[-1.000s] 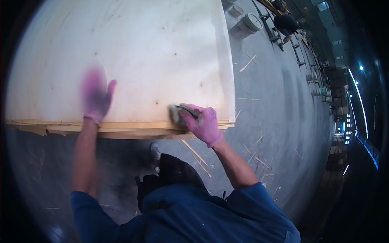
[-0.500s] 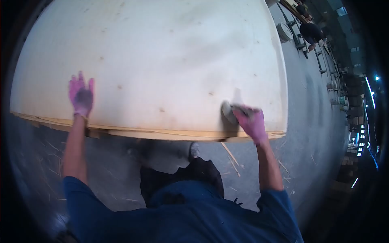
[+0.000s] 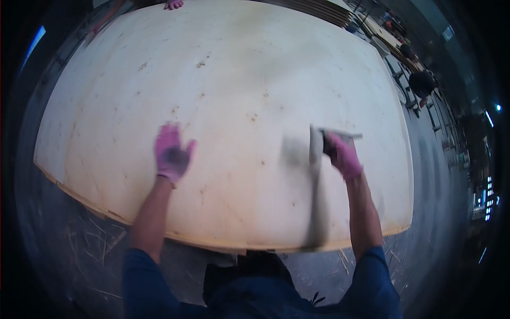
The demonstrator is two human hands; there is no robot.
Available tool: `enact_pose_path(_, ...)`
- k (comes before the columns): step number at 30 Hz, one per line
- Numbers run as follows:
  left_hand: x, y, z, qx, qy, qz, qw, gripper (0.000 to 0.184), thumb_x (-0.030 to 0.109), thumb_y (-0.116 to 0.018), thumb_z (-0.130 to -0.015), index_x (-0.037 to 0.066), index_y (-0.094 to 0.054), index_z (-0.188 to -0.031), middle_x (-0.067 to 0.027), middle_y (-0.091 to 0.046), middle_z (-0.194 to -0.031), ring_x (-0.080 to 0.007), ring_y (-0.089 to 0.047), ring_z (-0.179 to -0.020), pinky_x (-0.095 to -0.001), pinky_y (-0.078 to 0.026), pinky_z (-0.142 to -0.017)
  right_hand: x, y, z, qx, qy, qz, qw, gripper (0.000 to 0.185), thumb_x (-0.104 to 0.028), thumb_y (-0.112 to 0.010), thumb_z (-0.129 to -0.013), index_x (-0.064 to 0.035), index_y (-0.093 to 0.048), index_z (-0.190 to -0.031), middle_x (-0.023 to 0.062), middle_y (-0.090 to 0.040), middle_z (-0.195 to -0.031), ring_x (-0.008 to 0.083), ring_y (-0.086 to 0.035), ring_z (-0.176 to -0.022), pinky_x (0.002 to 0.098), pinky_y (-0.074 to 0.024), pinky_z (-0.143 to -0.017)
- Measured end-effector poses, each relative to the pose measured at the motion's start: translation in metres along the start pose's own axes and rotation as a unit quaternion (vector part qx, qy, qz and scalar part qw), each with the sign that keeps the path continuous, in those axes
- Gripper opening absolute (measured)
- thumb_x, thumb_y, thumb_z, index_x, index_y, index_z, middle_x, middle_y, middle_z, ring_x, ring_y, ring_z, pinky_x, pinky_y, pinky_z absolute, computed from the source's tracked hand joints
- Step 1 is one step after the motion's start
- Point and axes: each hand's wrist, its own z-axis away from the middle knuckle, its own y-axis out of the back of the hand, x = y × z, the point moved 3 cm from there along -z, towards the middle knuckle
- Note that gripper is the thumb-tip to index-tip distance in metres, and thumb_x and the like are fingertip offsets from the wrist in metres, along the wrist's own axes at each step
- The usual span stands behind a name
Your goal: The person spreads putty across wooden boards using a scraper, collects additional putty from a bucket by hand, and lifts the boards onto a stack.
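Note:
A large pale sheet of wood veneer or plywood, dotted with knots and brown specks, spreads out in front of me. My left hand, in a pink glove with a dark palm patch, is over its left middle. The fingers are stretched out and hold nothing; contact with the wood is unclear. On the right, my right hand, also gloved in pink, is closed around a scraper with a wide grey blade. Motion blurs the tool, and a thin bar sticks out beyond the hand. A shadow falls on the sheet beside the blade.
Another person's pink-gloved hand rests at the sheet's far edge, with an arm farther left. Stacked boards lie beyond. A person in dark clothes bends near racks at right. Wood splinters litter the floor.
Both hands have moved farther forward over the sheet, the left one also to the right. The scraper has turned in my right hand. More of the sheet's far side now shows.

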Motion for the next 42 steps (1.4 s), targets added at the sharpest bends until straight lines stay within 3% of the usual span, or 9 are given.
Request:
enact_pose_path(3, -0.125, -0.009, -0.035, -0.001, 0.118, -0.012, 0.993, 0.072, 0.051, -0.048, -0.098, 0.007, -0.032, -0.153, -0.0174, -0.031, -0.158, -0.0350, -0.026, -0.147, -0.0502, -0.020, -0.118, -0.023, -0.048, -0.165, -0.143, 0.166, 0.166, 0.961, 0.024, -0.014, -0.065, -0.094, -0.0028, -0.066, -0.115, 0.0072, -0.068, -0.108, 0.0193, -0.066, -0.099, 0.0382, -0.0568, -0.088)
enact_pose_path(5, -0.130, 0.006, -0.045, -0.032, 0.148, -0.007, 0.988, 0.072, 0.050, -0.048, -0.099, 0.009, -0.028, -0.154, -0.0166, -0.027, -0.160, -0.0343, -0.022, -0.149, -0.0509, -0.018, -0.119, -0.038, -0.092, -0.217, -0.027, -0.006, -0.091, 0.995, 0.028, -0.017, -0.070, -0.089, -0.0032, -0.066, -0.113, 0.0078, -0.068, -0.105, 0.0186, -0.066, -0.097, 0.0360, -0.0579, -0.084)
enact_pose_path(11, -0.136, 0.002, -0.051, -0.052, 0.157, -0.012, 0.986, 0.071, 0.051, -0.046, -0.100, 0.010, -0.027, -0.155, -0.0181, -0.026, -0.160, -0.0358, -0.020, -0.149, -0.0516, -0.016, -0.119, -0.059, -0.161, -0.317, 0.000, 0.076, 0.537, 0.840, 0.026, -0.021, -0.070, -0.083, -0.0029, -0.074, -0.101, 0.0107, -0.074, -0.097, 0.0238, -0.070, -0.086, 0.0352, -0.0570, -0.080)
enact_pose_path(17, -0.137, -0.002, -0.047, -0.009, 0.124, -0.028, 0.992, 0.072, 0.053, -0.047, -0.098, 0.007, -0.033, -0.152, -0.0210, -0.032, -0.156, -0.0385, -0.026, -0.147, -0.0538, -0.021, -0.117, -0.020, -0.188, -0.183, -0.126, 0.121, 0.631, 0.756, 0.028, -0.028, -0.070, -0.082, -0.0139, -0.077, -0.105, 0.0107, -0.072, -0.108, 0.0277, -0.063, -0.110, 0.0356, -0.0505, -0.095)
enact_pose_path(25, -0.203, -0.028, -0.038, 0.045, -0.103, -0.003, 0.994, 0.072, 0.056, -0.050, -0.097, 0.007, -0.040, -0.149, -0.0169, -0.041, -0.152, -0.0307, -0.034, -0.143, -0.0444, -0.026, -0.117, 0.054, -0.191, 0.092, -0.068, 0.152, 0.653, 0.739, 0.022, -0.019, -0.070, -0.084, -0.0185, -0.077, -0.105, 0.0081, -0.074, -0.090, 0.0298, -0.069, -0.087, 0.0394, -0.0547, -0.082)
enact_pose_path(26, -0.238, -0.043, -0.029, 0.221, -0.155, -0.116, 0.956, 0.070, 0.056, -0.054, -0.096, 0.008, -0.045, -0.147, -0.0116, -0.043, -0.151, -0.0252, -0.037, -0.141, -0.0374, -0.026, -0.116, 0.062, -0.200, 0.127, -0.026, 0.155, 0.625, 0.765, 0.021, -0.015, -0.071, -0.082, -0.0177, -0.077, -0.102, 0.0090, -0.074, -0.084, 0.0286, -0.070, -0.080, 0.0385, -0.0563, -0.075)
enact_pose_path(28, -0.332, -0.041, -0.019, 0.196, -0.242, 0.180, 0.933, 0.058, 0.040, -0.064, -0.095, 0.006, -0.052, -0.141, -0.0123, -0.050, -0.145, -0.0229, -0.042, -0.138, -0.0345, -0.030, -0.115, 0.091, -0.199, 0.190, 0.000, 0.230, 0.605, 0.762, 0.026, -0.009, -0.074, -0.080, -0.0151, -0.074, -0.106, 0.0107, -0.074, -0.096, 0.0287, -0.071, -0.084, 0.0368, -0.0569, -0.070)
enact_pose_path(34, -0.579, -0.047, 0.033, 0.159, -0.066, -0.076, 0.982, 0.042, 0.028, -0.060, -0.099, -0.001, -0.057, -0.130, -0.0170, -0.061, -0.129, -0.0303, -0.057, -0.122, -0.0377, -0.045, -0.104, 0.117, -0.281, 0.266, 0.113, 0.164, 0.631, 0.750, 0.024, -0.011, -0.072, -0.083, -0.0106, -0.073, -0.106, 0.0117, -0.073, -0.095, 0.0298, -0.071, -0.083, 0.0383, -0.0562, -0.072)
enact_pose_path(42, -0.517, -0.005, 0.044, 0.036, 0.079, -0.133, 0.987, 0.062, 0.051, -0.047, -0.100, 0.007, -0.046, -0.144, -0.0182, -0.046, -0.148, -0.0359, -0.041, -0.139, -0.0478, -0.035, -0.112, 0.154, -0.435, 0.207, 0.060, 0.127, 0.576, 0.805, 0.020, -0.017, -0.072, -0.083, -0.0090, -0.076, -0.101, 0.0157, -0.072, -0.084, 0.0322, -0.069, -0.073, 0.0383, -0.0537, -0.065)
